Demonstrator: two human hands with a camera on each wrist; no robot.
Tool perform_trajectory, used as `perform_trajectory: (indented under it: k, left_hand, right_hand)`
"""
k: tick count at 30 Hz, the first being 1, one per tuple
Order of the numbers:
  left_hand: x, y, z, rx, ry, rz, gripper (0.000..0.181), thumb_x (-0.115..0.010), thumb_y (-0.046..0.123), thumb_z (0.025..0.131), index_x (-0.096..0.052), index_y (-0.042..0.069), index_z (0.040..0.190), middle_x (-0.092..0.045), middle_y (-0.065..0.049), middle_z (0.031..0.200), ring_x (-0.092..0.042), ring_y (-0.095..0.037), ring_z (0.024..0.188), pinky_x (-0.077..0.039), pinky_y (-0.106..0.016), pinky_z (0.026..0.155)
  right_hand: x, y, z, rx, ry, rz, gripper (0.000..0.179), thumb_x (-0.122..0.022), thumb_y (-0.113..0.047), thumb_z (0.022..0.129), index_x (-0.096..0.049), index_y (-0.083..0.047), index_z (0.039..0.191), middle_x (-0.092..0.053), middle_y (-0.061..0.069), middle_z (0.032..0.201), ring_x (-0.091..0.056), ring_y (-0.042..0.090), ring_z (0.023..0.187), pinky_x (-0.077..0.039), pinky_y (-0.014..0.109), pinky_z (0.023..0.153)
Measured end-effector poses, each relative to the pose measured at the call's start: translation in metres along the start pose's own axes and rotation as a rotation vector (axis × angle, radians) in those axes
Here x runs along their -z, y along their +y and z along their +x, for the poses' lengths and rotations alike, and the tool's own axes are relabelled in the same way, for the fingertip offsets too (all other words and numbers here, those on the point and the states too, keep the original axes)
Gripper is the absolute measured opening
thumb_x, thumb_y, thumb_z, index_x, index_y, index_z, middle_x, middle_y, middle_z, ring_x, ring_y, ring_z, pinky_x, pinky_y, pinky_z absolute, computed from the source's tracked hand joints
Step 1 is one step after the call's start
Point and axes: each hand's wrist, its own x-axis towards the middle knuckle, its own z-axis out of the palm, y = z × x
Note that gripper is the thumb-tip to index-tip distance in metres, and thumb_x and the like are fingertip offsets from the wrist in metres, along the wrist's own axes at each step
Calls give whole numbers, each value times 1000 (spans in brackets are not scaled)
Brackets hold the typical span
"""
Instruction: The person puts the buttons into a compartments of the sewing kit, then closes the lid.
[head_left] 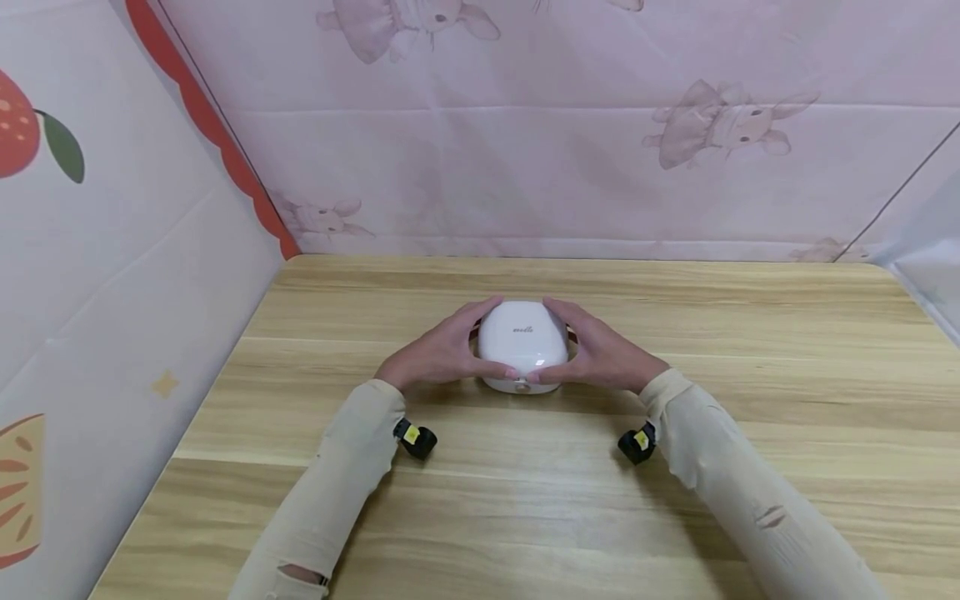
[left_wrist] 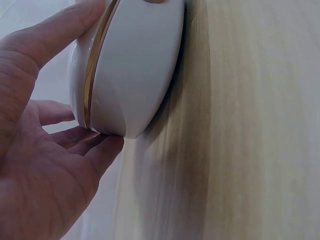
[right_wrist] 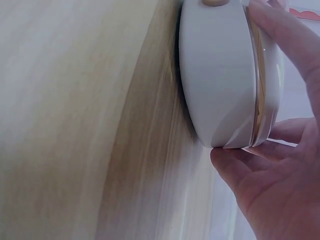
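Observation:
A glossy white rounded case [head_left: 522,337] with small lettering on its top sits on the wooden table. In the left wrist view, a gold band [left_wrist: 92,70] rings the case below its lid. My left hand [head_left: 442,346] grips the left side, its thumb across the front edge and its fingers reaching round the side and back. From the right, my right hand [head_left: 603,348] holds it the same way, and both thumb tips nearly meet at the front. A round gold button [right_wrist: 215,2] shows on the front of the case in the right wrist view.
The wood-grain table [head_left: 525,500] spreads around the case. Behind it hangs a pink cloth [head_left: 540,175] printed with rabbits, and a white printed panel [head_left: 135,275] borders the left side. Each sleeved wrist carries a small black camera [head_left: 416,439].

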Motion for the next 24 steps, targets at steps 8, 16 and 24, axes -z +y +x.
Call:
perform_trajectory:
  k: [8, 16, 24]
  left_hand:
    - [0, 4, -2, 1, 6, -1, 105, -89, 38, 79, -27, 11, 160, -40, -2, 153, -39, -17, 138, -31, -44, 116]
    - [-1, -1, 0, -3, 11, 23, 106, -88, 41, 78, -28, 11, 160, -41, 0, 152, -40, -15, 137, -33, -44, 115]
    - [-2, -1, -1, 44, 13, 56, 109, -87, 43, 79, -23, 11, 162, -35, -2, 156, -35, -17, 141, -32, -44, 116]
  right_hand:
    - [0, -1, 0, 9, 0, 9, 112, -90, -33, 78, -21, 1, 159, -33, 15, 158, -35, 29, 143, -34, 51, 114]
    - [0, 1, 0, 16, -2, 16, 112, -90, -32, 78, -20, 2, 159, -30, 16, 159, -33, 29, 144, -34, 52, 115]
    - [0, 2, -1, 18, 4, -6, 113, -91, -33, 77, -21, 2, 159, -31, 16, 159, -33, 30, 144, -34, 52, 115]
